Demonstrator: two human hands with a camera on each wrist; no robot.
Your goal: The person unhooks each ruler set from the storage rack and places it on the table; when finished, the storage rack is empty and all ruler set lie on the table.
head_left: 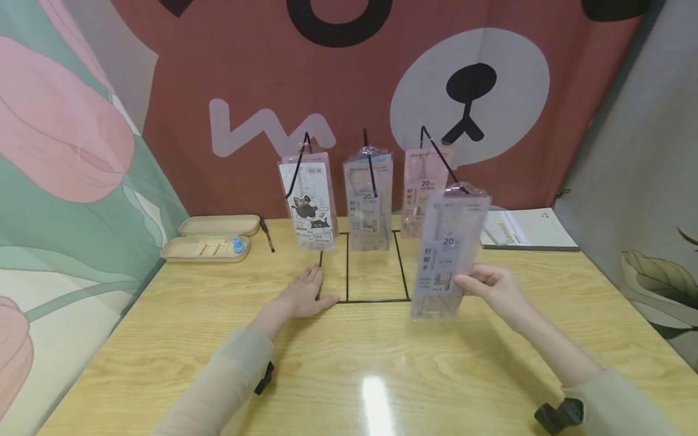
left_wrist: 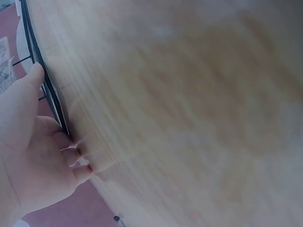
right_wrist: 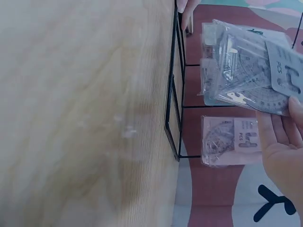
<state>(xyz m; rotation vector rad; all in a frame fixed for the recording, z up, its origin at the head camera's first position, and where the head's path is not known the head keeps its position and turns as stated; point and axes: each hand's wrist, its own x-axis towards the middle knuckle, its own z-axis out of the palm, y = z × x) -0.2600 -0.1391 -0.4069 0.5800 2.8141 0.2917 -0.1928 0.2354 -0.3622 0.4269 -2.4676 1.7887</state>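
My right hand (head_left: 498, 293) pinches the lower right edge of a clear ruler set packet (head_left: 452, 254) between thumb and fingers. The packet's top meets the front end of the right hook of a black wire display rack (head_left: 376, 301); whether the hook passes through its hole I cannot tell. In the right wrist view a protractor (right_wrist: 253, 92) shows through the plastic. My left hand (head_left: 305, 293) lies with extended fingers on the left side of the rack's base, also seen in the left wrist view, where the thumb (left_wrist: 35, 75) touches the black wire.
More packets hang behind: a cat-printed ruler set (head_left: 308, 206) on the left hook, a bluish one (head_left: 369, 203) in the middle, a pink one (head_left: 420, 181) at right. Beige trays (head_left: 218, 225), a pen (head_left: 267, 235) and a notebook (head_left: 531, 229) lie along the table's back.
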